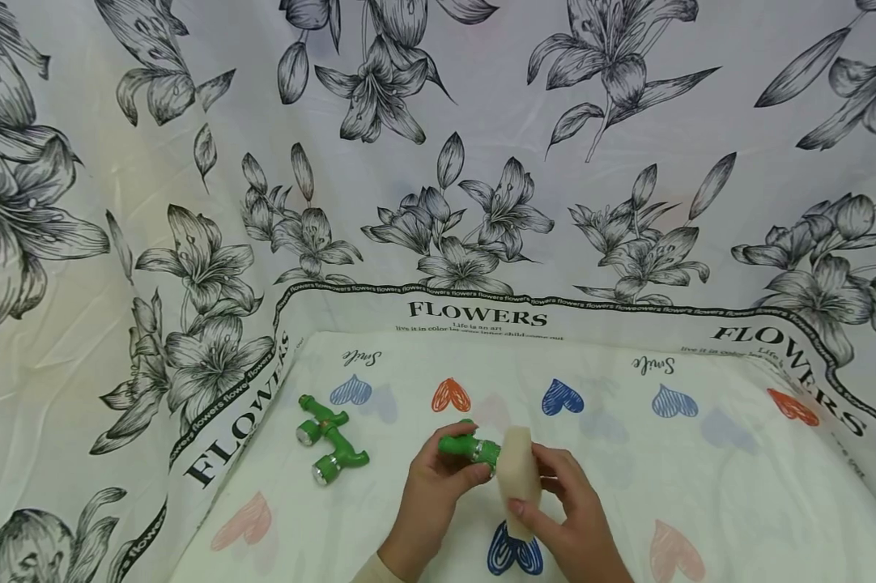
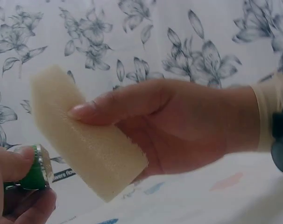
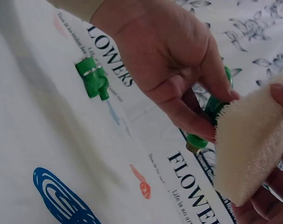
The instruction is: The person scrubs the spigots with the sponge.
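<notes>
My left hand [image 1: 432, 495] grips a green tap [image 1: 458, 446] with silver rings between thumb and fingers. A thick cream-coloured sponge [image 1: 518, 478] with a rough surface is held on edge in my right hand [image 1: 578, 508], thumb on the near side and fingers behind. The sponge stands right beside the tap's ringed end; whether they touch I cannot tell. In the left wrist view, the ringed end of the tap [image 2: 35, 173] faces the sponge [image 2: 81, 135]. The right wrist view has the left hand [image 3: 165, 60] partly covering its tap.
Two more green taps, one farther back [image 1: 323, 418] and one nearer [image 1: 341, 460], lie close together on the left of the table. A white cloth with printed hearts covers the table [image 1: 380, 518]. Flower-printed curtain [image 1: 482, 105] hangs behind and at the left.
</notes>
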### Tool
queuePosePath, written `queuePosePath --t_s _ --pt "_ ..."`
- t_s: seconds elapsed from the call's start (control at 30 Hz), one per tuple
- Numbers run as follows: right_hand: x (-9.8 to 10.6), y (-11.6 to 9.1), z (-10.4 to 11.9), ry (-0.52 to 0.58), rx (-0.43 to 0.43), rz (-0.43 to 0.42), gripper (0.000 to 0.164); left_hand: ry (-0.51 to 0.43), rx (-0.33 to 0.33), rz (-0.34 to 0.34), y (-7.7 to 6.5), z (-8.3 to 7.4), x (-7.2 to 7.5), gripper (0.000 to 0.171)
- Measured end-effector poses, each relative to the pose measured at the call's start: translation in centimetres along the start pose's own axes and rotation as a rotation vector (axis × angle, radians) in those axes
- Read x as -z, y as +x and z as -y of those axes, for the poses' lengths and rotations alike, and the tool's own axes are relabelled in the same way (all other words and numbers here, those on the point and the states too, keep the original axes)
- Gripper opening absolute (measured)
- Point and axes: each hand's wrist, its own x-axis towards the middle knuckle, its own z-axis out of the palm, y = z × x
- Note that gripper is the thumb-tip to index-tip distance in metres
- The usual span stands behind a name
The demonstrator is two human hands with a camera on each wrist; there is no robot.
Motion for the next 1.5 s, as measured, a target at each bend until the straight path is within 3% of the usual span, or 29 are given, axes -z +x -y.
queuePosePath --t_s 0.17,0.43,0.63,0.9,1.23,1.5 --pt "-0.6 -0.1 0.4 -0.003 0.003 -0.050 0.067 -0.173 0.043 -0.041 0.0 -0.4 -0.4 0.045" --pt "-0.7 0.3 -0.2 -0.008 0.100 -0.071 0.071 -0.240 0.067 -0.024 -0.5 -0.4 -0.9 0.039" --pt "-0.2 0.8 -0.7 0.037 0.037 -0.066 0.063 -0.296 0.074 0.036 -0.6 -0.3 -0.8 0.041" --pt "-0.3 0.7 -0.9 0.090 -0.002 -0.041 0.058 -0.302 0.084 0.035 -0.6 -0.5 -0.9 0.042" --pt "-1.7 -0.1 0.1 0.052 -0.115 -0.035 0.064 -0.258 0.073 -0.083 -0.2 -0.4 -0.8 0.038" --pt "-1.7 0.0 -0.1 0.041 -0.089 -0.038 0.065 -0.273 0.080 -0.076 -0.3 -0.4 -0.8 0.041"
